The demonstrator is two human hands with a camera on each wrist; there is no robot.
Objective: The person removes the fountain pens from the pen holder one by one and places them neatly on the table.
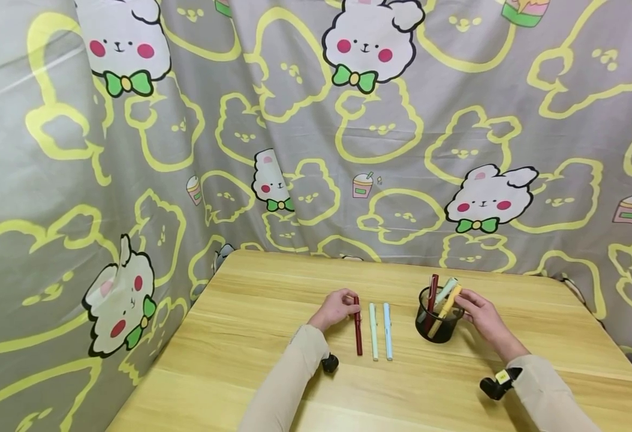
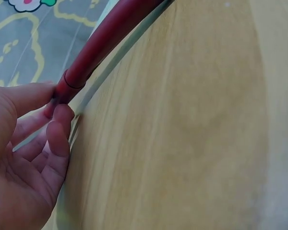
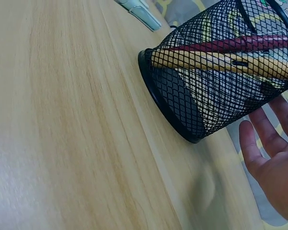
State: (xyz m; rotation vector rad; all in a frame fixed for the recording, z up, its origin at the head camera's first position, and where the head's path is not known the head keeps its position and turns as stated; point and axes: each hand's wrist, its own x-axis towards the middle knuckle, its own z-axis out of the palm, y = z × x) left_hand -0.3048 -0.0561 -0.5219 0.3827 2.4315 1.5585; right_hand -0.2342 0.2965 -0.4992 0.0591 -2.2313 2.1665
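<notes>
On the table, my left hand (image 1: 339, 307) pinches the upper end of a dark red pen (image 1: 358, 336) between thumb and fingers; the left wrist view shows this red pen (image 2: 101, 45) close up. A pale green pen (image 1: 373, 333) and a light blue pen (image 1: 388, 333) lie beside it, roughly parallel. To the right stands a black mesh pen holder (image 1: 436, 334). Inside it lean another dark red pen (image 1: 432, 294), another pale green pen (image 1: 445, 290) and a yellow pen (image 1: 450, 302). My right hand (image 1: 483, 318) holds the yellow pen's top at the rim; its fingertips are partly hidden.
The wooden table (image 1: 273, 276) reaches back to a grey curtain (image 1: 305, 132) with cartoon prints, which also hangs along the left side. Black wrist cameras, one a small dark device (image 1: 330, 363), sit under both sleeves.
</notes>
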